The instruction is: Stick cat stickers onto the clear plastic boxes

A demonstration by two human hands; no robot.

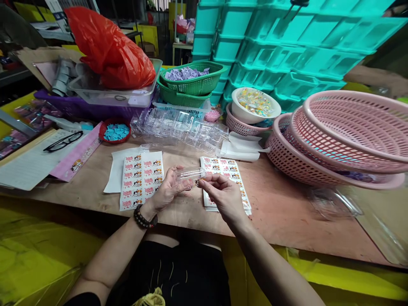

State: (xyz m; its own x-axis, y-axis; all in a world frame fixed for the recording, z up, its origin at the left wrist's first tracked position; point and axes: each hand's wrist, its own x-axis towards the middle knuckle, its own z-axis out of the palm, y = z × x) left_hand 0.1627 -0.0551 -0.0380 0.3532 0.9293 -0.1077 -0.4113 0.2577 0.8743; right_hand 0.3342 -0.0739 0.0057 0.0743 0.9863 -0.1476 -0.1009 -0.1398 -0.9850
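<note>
A clear case [190, 174] is gripped by the left hand [168, 187] above the near counter [280, 204]; the right hand [223, 193] is pinched closed at its edge. Sticker sheets [141, 178] lie beneath, pink baskets [344, 136] far right.

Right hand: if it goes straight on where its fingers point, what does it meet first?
Most likely the clear plastic case held in the left hand; the fingertips of the right hand seem almost at it.
</note>
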